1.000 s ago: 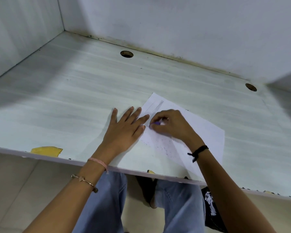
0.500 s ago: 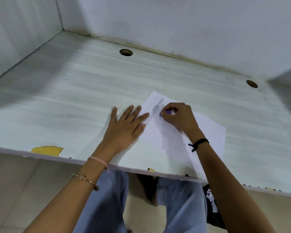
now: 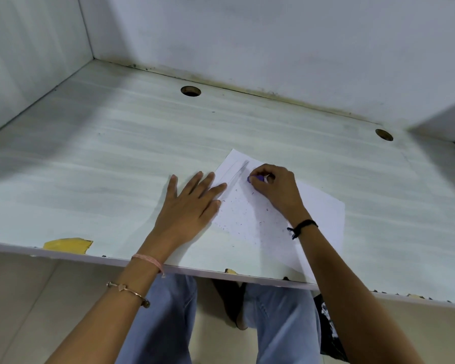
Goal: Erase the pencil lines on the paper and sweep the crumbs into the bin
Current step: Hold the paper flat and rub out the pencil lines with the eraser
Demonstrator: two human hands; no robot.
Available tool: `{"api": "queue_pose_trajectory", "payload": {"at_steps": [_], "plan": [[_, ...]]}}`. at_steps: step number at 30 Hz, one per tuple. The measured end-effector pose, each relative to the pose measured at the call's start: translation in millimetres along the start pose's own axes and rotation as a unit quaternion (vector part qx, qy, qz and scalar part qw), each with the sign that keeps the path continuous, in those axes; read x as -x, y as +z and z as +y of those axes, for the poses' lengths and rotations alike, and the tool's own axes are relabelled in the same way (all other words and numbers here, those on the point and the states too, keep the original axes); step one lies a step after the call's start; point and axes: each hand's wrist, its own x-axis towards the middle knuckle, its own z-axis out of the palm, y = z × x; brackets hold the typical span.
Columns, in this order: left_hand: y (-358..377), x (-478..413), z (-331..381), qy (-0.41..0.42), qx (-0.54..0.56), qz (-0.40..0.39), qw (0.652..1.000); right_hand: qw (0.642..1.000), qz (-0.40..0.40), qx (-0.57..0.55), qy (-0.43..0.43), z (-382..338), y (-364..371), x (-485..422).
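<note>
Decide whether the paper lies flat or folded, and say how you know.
Flat. The paper lies spread on the desk, the left hand pressing its edge.

On my feed I see a pale surface (image 3: 90,166) with a faint streaked grain, boxed in by white walls: a back wall (image 3: 273,35), a left wall (image 3: 24,48) meeting it in the corner, and a short partition (image 3: 444,119) at the far right. Dark grime (image 3: 247,88) runs along the seam under the back wall. Two round holes sit near that seam, a left hole (image 3: 190,91) and a right hole (image 3: 384,134). The front edge is chipped, with a yellow patch (image 3: 67,245) on the left. Below lies a beige tiled floor (image 3: 24,298). The light is soft, and the surface's left part is shadowed.
</note>
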Motion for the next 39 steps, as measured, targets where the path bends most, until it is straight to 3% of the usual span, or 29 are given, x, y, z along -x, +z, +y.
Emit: {"api": "queue_pose_trajectory", "payload": {"at_steps": [4, 12, 17, 23, 27, 32, 36, 39], "plan": [[-5, -2, 4, -0.010, 0.042, -0.004, 0.999, 0.999, 0.035, 0.007, -0.023, 7, 8, 12], [0, -28, 32, -0.003, -0.012, -0.010, 1.000, 0.994, 0.056, 0.061, -0.067, 11, 13, 15], [9, -32, 39, -0.030, -0.013, -0.001, 0.999, 0.995, 0.096, -0.015, -0.028, 11, 10, 15], [11, -33, 39, -0.038, -0.007, -0.001, 0.999, 0.998, 0.042, -0.016, -0.045, 8, 8, 16], [11, -32, 40, -0.033, -0.011, 0.006, 0.999, 0.998, -0.040, -0.013, -0.054, -2, 5, 17], [12, -32, 38, -0.026, -0.017, 0.007, 0.999, 0.999, 0.031, -0.043, -0.001, 2, -1, 2], [12, -33, 38, -0.027, -0.006, 0.003, 1.000, 0.998, -0.040, -0.024, -0.031, -9, 8, 14], [11, -33, 38, -0.026, -0.012, -0.003, 1.000, 0.999, 0.002, -0.038, -0.012, -2, 2, 2]]}}
